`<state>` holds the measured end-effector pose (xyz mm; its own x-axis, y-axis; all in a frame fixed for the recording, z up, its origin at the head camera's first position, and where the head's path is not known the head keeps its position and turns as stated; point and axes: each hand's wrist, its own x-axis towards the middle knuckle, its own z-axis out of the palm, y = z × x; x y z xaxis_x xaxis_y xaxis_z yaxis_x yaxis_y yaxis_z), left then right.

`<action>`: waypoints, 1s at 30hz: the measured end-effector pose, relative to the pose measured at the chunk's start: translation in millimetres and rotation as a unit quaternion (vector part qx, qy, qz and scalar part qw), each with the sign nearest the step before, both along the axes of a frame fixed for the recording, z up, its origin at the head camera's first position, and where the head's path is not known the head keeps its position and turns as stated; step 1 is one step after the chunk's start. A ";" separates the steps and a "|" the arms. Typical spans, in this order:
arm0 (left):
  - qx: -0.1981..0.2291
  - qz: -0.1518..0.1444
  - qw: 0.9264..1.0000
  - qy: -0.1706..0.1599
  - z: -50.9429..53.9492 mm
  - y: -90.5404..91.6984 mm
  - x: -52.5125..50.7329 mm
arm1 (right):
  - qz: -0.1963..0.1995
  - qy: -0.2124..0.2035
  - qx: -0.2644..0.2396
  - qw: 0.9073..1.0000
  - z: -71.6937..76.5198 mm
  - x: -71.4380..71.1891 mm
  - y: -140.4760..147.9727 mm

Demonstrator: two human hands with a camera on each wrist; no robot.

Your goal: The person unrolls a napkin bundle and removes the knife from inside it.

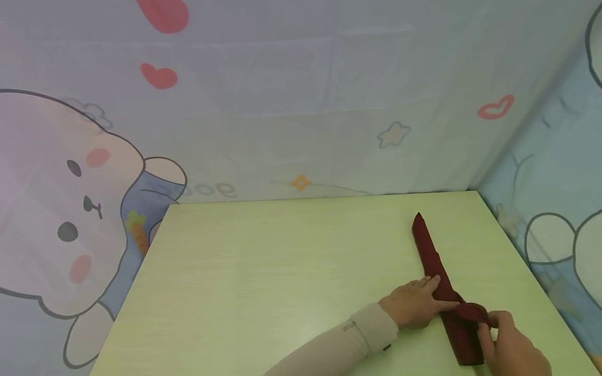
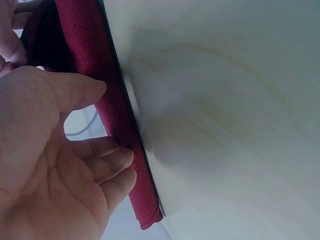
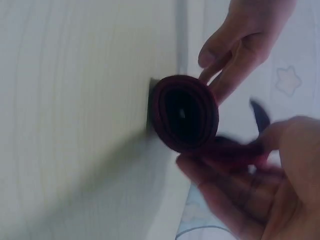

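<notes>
A dark red fabric roll (image 1: pixel 430 256) lies lengthwise on the right side of the table. From the right wrist view its near end shows several coiled layers round a dark hollow. My left hand (image 1: pixel 414 303) rests on the middle of the roll, fingertips and thumb touching the cloth without wrapping it; the left wrist view shows the thumb apart from the other fingers. A loose dark red flap or strap (image 1: pixel 472 312) bends up from the roll's right side. My right hand (image 1: pixel 514 344) pinches that piece near its end between thumb and fingers.
The pale yellow-green table (image 1: pixel 263 271) extends left of the roll. A printed cloth backdrop (image 1: pixel 282 104) with hearts and a bear stands along the far edge, and a similar cloth (image 1: pixel 555 172) hangs along the right side.
</notes>
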<state>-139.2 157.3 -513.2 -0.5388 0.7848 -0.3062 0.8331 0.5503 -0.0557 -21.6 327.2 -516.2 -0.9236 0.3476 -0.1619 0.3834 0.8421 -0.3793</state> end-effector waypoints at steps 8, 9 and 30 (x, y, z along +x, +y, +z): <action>0.007 0.003 1.000 -0.003 0.2 -1.0 0.6 | -0.069 -0.016 -0.037 0.997 -8.4 -7.2 22.1; 0.007 0.003 1.000 -0.003 0.2 -1.0 0.6 | -0.087 -0.015 -0.033 0.996 -9.8 -7.6 24.4; -0.007 0.020 1.000 -0.023 -1.6 1.8 -0.9 | 0.116 -0.090 -0.028 0.989 -6.0 -42.6 67.2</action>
<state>-140.0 159.2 -514.7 -0.5545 0.7585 -0.3423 0.8125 0.5824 -0.0257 -64.1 394.3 -522.3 -0.9322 0.1152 -0.3430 0.2473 0.8950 -0.3714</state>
